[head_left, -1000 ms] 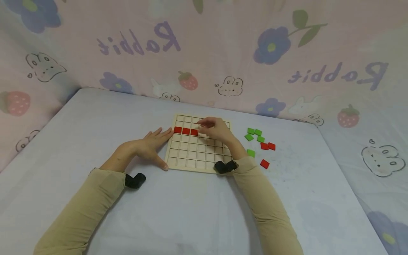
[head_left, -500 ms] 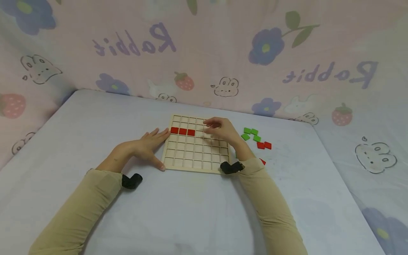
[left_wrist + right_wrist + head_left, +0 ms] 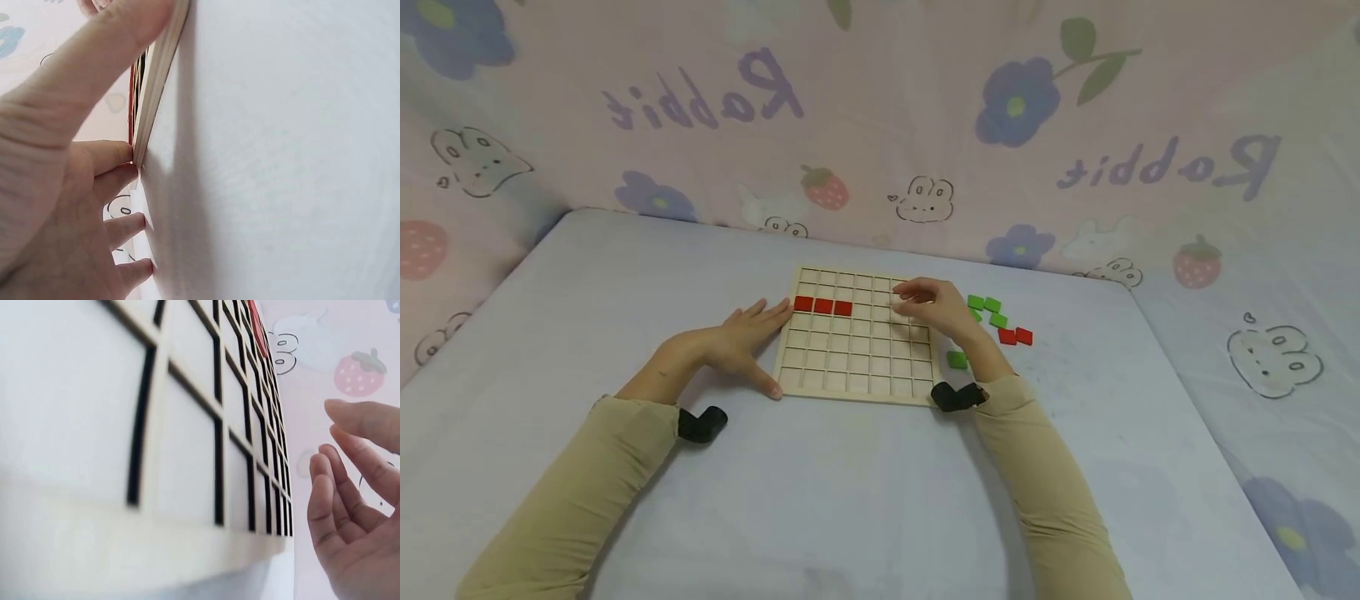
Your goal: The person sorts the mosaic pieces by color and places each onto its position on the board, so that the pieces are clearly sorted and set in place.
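A wooden grid board [image 3: 859,342] lies on the table, with three red square tiles [image 3: 823,306] side by side at the left of one of its upper rows. Spread along the board's left edge, my left hand [image 3: 733,342] touches it, the thumb at the near corner; its thumb [image 3: 94,59] presses the rim in the left wrist view. Over the right part of the grid hovers my right hand [image 3: 943,314], fingers loosely bent. In the right wrist view, its fingers [image 3: 359,515] are apart from the thumb and hold nothing.
Right of the board lie several green tiles [image 3: 997,320] and two red tiles [image 3: 1016,337]; another green tile [image 3: 957,360] sits by the right forearm, which hides part of that area. A printed cloth wall [image 3: 865,125] rises behind the white table [image 3: 850,500].
My right hand has moved right across the board, away from the three red tiles, which stay in their row. The left hand stays at the board's edge. The head view has shifted slightly.
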A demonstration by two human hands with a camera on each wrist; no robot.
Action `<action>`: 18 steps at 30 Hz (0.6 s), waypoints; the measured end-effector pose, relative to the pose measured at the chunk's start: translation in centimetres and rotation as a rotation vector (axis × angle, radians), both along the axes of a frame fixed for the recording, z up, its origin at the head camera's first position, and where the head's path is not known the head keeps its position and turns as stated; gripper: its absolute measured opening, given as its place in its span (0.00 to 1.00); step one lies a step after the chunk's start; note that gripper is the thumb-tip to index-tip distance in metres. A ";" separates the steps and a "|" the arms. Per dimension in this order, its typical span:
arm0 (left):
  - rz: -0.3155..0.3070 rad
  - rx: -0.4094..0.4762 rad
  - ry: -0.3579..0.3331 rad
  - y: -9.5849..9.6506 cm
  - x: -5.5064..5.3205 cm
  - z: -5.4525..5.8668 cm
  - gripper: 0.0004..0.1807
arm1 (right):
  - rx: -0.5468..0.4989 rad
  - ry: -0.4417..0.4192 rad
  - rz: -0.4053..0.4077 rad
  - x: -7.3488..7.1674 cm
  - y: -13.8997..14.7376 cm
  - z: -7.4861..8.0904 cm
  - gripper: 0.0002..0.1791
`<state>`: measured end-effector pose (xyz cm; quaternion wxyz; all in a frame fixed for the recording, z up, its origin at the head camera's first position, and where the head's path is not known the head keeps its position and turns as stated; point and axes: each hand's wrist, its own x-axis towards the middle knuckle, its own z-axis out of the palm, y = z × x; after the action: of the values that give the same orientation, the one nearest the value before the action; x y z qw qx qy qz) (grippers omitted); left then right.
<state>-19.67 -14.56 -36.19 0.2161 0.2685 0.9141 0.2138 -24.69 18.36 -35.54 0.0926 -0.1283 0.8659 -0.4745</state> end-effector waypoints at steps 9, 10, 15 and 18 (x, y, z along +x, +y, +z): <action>0.012 0.005 -0.020 0.0 0.1 0.2 0.71 | 0.021 0.015 -0.021 0.8 2.4 0.4 0.21; 0.013 0.005 -0.019 0.0 0.1 0.2 0.71 | 0.017 0.011 -0.026 0.8 2.7 0.4 0.21; 0.016 0.008 -0.023 0.0 0.1 0.2 0.71 | 0.013 -0.028 -0.063 1.1 3.9 0.4 0.23; 0.015 0.011 -0.025 0.0 0.0 0.1 0.71 | 0.021 -0.042 -0.091 1.3 4.6 0.4 0.24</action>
<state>-19.64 -14.51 -36.08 0.2246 0.2600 0.9121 0.2238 -23.35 22.94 -35.13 0.0906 -0.0777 0.8736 -0.4718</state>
